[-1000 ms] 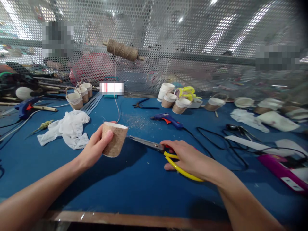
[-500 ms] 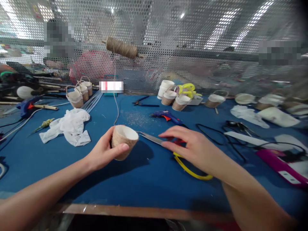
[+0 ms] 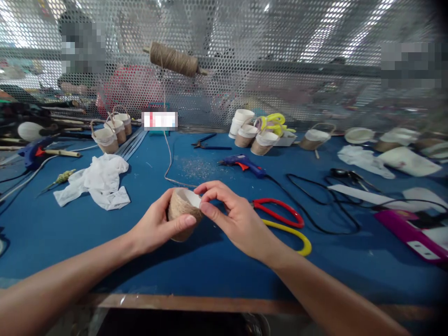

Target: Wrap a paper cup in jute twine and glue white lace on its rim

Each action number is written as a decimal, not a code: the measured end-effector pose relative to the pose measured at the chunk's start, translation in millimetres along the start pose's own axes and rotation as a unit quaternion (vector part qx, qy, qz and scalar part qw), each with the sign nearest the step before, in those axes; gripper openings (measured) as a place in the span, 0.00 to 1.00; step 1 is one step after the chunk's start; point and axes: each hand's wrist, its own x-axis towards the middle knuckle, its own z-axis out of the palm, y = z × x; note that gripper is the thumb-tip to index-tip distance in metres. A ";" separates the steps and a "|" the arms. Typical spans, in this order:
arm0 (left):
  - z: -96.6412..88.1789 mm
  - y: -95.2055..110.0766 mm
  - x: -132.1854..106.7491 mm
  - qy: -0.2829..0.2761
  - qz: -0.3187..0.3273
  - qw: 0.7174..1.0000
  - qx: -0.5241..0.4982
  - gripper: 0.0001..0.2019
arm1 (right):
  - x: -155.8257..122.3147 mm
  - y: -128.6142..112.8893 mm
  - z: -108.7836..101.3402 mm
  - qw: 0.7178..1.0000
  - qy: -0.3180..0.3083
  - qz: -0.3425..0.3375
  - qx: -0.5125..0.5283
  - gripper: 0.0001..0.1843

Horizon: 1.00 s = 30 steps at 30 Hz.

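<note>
My left hand grips a small twine-wrapped paper cup, tilted with its white mouth facing right. My right hand pinches the cup's rim with thumb and forefinger. A strand of twine runs from the cup up to a twine spool mounted on the mesh screen. Scissors with a red and a yellow handle lie on the blue table just right of my right hand.
A blue glue gun and black cables lie beyond the scissors. White cloth lies at left. Several wrapped cups and small baskets stand along the mesh screen. A person sits behind it.
My right hand let go of the scissors, left them on the table and moved left to the cup's rim. My left hand tilted the cup and lowered it slightly.
</note>
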 end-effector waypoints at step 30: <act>3.1 0.4 0.3 -0.101 -0.131 0.940 -0.300 0.26 | 0.5 3.6 -0.6 0.995 0.017 0.045 0.091 0.14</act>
